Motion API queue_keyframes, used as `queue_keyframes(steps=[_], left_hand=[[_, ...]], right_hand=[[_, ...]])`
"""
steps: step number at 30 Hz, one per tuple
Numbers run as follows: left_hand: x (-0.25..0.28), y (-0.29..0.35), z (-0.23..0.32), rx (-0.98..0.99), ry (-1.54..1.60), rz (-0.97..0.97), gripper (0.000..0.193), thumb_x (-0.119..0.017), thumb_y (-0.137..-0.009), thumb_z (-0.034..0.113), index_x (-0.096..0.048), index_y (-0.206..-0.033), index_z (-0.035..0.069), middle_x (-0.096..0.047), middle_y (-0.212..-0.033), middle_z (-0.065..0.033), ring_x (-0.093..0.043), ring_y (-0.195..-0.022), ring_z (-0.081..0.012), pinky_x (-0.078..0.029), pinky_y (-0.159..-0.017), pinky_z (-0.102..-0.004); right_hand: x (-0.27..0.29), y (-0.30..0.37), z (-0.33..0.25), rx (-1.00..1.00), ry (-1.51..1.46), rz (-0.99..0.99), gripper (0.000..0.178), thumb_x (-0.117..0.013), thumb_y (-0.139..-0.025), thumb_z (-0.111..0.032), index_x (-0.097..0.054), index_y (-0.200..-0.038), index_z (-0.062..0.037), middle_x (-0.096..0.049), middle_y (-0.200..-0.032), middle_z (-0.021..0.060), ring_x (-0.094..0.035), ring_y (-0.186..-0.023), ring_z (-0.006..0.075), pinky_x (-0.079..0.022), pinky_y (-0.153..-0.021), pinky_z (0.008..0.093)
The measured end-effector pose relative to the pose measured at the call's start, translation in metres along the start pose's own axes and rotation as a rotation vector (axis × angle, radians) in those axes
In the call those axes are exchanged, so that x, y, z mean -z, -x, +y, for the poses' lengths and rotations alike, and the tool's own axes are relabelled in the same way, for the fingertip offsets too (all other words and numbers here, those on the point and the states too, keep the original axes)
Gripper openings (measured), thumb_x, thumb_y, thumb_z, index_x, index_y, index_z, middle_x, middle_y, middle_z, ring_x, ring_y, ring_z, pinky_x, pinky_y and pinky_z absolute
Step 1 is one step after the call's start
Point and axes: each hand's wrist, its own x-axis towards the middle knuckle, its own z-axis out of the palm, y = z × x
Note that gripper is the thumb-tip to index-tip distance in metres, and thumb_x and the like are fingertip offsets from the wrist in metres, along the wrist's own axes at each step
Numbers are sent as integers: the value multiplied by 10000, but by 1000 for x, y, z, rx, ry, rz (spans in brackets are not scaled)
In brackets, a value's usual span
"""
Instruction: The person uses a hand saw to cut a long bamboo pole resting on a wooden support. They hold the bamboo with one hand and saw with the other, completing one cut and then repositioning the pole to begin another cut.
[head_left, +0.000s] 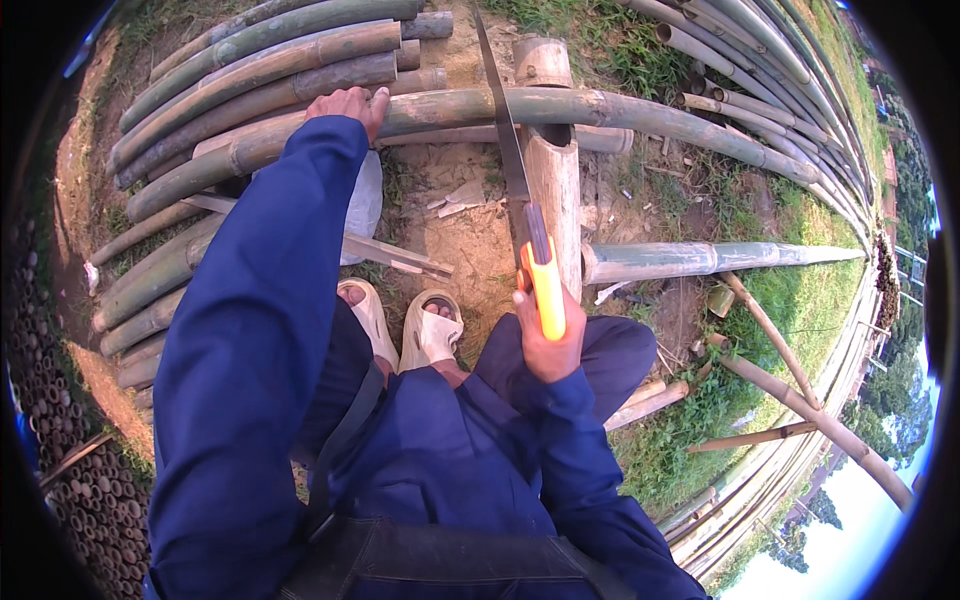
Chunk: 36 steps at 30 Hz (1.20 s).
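Across one bamboo pole (pixel 575 106), one saw (pixel 514 168) in right hand (pixel 553 352)

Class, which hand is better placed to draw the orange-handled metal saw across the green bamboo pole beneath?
Likely the right hand: it grips the saw; the left hand rests on the pole.

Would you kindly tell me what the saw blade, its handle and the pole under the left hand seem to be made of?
Saw blade: probably steel, thin, flat and dull grey. Handle: likely plastic, smooth and bright orange, perhaps rubber-coated. Pole: bamboo, weathered green-brown, with ringed joints.
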Motion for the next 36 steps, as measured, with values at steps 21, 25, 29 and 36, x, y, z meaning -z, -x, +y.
queue_keyframes(steps=[21, 25, 29, 36], left_hand=[[-6, -5, -4, 1, -10, 47, 654, -385, -1000, 642, -745, -1248, 157, -734, -1126, -228, -684, -1100, -407, -514, -991, -491], [-9, -6, -19, 29, -7, 66, 662, -403, -989, 649, -741, -1254, 146, -734, -1131, -225, -691, -1089, -398, -516, -989, -487], [-11, -4, -9, 27, -11, 44, 660, -405, -988, 651, -749, -1240, 148, -738, -1115, -224, -694, -1081, -395, -515, -990, -492], [3, -11, -5, 11, 25, 44, 654, -409, -986, 649, -755, -1228, 149, -745, -1084, -221, -695, -1072, -404, -517, -988, -493]], right_hand=[[-18, -45, 4, 40, -121, -33, 143, -739, -925, -46, -613, -931, 21, -558, -749, 54, -503, -676, 114, -449, -616, 309], [30, 72, -18, -151, -82, -32, 286, -737, -921, -27, -666, -1189, 43, -637, -812, 35, -565, -716, 81, -490, -670, 250], [29, 63, -7, -79, 17, -35, 343, -730, -911, -21, -666, -1245, 26, -659, -783, 64, -572, -672, 116, -505, -669, 283], [-14, -42, 9, 37, -85, -18, 145, -741, -922, -56, -617, -910, 19, -554, -714, 67, -472, -633, 139, -441, -596, 318]])
